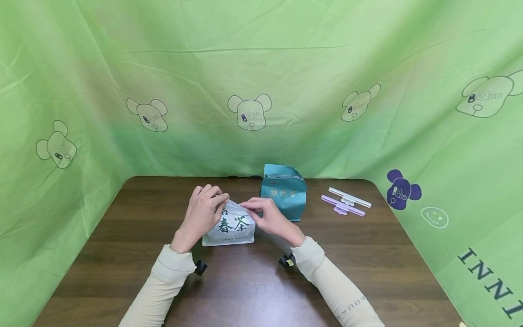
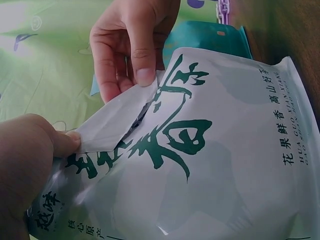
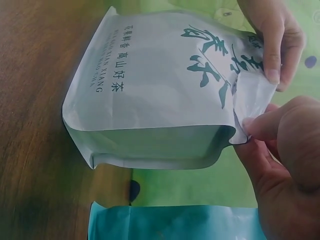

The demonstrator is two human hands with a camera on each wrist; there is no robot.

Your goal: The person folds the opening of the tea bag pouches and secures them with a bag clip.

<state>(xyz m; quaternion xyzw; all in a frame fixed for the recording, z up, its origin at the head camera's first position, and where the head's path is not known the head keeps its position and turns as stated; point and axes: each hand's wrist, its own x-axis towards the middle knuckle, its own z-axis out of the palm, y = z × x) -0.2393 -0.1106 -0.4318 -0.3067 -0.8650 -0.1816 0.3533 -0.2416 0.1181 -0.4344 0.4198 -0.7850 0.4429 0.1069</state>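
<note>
A white tea bag (image 1: 229, 231) with green lettering stands on the table, its top edge folded down toward the front. My left hand (image 1: 204, 211) pinches the fold at its left end. At the fold's right end, my right hand (image 1: 267, 215) pinches it between thumb and fingers. The folded flap (image 2: 117, 120) lies slanted over part of the lettering in the left wrist view. In the right wrist view the right thumb presses on the flap (image 3: 252, 97), and the bag's gusseted side shows.
A teal tea bag (image 1: 283, 195) stands behind and right of the white one. Farther right lie a white sealing clip (image 1: 355, 200) and a purple sealing clip (image 1: 335, 203). A green printed curtain (image 1: 253, 150) surrounds the brown table (image 1: 351, 272).
</note>
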